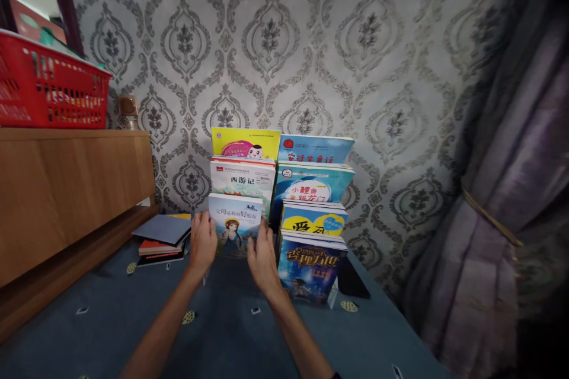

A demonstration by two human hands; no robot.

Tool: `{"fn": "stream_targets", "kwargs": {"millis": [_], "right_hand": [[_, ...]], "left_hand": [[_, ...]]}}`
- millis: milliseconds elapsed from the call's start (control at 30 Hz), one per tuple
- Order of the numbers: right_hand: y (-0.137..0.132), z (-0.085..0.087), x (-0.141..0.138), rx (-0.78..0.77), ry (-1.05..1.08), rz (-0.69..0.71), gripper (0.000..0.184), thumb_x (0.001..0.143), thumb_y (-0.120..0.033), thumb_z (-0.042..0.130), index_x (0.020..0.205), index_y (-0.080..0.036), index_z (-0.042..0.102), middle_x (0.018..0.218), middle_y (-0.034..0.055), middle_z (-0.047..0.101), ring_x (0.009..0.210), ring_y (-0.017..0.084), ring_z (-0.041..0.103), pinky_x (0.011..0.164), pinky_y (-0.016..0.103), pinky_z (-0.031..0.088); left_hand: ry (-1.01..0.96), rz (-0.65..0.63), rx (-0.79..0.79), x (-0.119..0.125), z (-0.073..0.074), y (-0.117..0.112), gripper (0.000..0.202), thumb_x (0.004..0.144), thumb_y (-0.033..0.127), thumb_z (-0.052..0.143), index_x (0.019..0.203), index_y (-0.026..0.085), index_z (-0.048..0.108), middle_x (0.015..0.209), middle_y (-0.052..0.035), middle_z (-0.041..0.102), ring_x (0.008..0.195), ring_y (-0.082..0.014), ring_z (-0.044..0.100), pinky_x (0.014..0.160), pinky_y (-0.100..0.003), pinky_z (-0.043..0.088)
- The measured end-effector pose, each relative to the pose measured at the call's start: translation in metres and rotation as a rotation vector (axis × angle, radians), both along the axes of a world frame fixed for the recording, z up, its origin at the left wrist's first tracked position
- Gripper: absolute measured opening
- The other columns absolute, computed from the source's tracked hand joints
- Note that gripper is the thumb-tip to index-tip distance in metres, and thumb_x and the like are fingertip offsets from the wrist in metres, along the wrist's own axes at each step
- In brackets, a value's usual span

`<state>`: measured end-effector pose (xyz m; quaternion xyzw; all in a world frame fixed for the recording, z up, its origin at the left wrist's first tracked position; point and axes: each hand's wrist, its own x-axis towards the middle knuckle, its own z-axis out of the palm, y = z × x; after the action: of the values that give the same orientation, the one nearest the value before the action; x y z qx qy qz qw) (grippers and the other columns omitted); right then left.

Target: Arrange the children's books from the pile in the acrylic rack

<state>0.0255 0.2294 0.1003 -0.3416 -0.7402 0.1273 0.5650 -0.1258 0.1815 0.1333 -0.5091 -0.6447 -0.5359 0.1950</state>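
Note:
A light-blue paperback book [235, 222] with a long-haired figure on its cover stands upright at the front of the left row. My left hand [203, 241] grips its left edge, and my right hand [263, 253] is closed along its right edge. Behind it rise a white-topped book [242, 176] and a taller yellow book [246, 139]. To the right is a second row: a dark-blue book [311, 269] in front, then a yellow-and-blue book [313, 219], a teal book [311, 183] and a light-blue book [315, 148] at the back. The book's lower part is in shadow.
A short stack of notebooks [162, 229] lies left of my hands. Beside it a wooden cabinet [75, 189] bears a red basket [53, 86]. A flat black object [352, 279] rests right of the books on the dark cloth [222, 337]. A curtain [484, 237] hangs at right.

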Motion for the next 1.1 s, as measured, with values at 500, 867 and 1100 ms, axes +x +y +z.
{"fn": "stream_targets", "kwargs": {"millis": [500,867,1100], "right_hand": [[-0.006,0.008,0.002,-0.033,0.033,-0.060,0.055,0.091,-0.023,0.036,0.145,-0.012,0.037,0.125,0.0188,0.052,0.120,0.033,0.049,0.102,0.052,0.041],[-0.020,0.009,-0.004,0.013,0.099,-0.085,0.034,0.089,-0.016,0.039,0.120,-0.019,0.052,0.115,0.0126,0.057,0.112,0.027,0.055,0.098,0.046,0.045],[-0.019,0.010,-0.001,0.028,0.002,-0.098,0.037,0.086,-0.016,0.043,0.119,-0.018,0.061,0.111,0.0129,0.051,0.110,0.028,0.054,0.096,0.045,0.046]], "left_hand": [[0.021,-0.020,0.061,0.003,0.000,-0.001,0.042,0.094,0.021,0.040,0.135,0.017,0.042,0.121,-0.0151,0.056,0.116,-0.0296,0.053,0.099,-0.046,0.045],[0.295,0.122,0.009,0.008,0.001,-0.008,0.047,0.095,0.015,0.039,0.143,0.016,0.038,0.114,-0.0148,0.058,0.108,-0.0293,0.055,0.088,-0.043,0.051],[0.329,0.126,0.000,0.006,0.000,-0.009,0.044,0.093,0.014,0.043,0.138,0.015,0.045,0.114,-0.0157,0.055,0.105,-0.0297,0.054,0.088,-0.044,0.049]]}}
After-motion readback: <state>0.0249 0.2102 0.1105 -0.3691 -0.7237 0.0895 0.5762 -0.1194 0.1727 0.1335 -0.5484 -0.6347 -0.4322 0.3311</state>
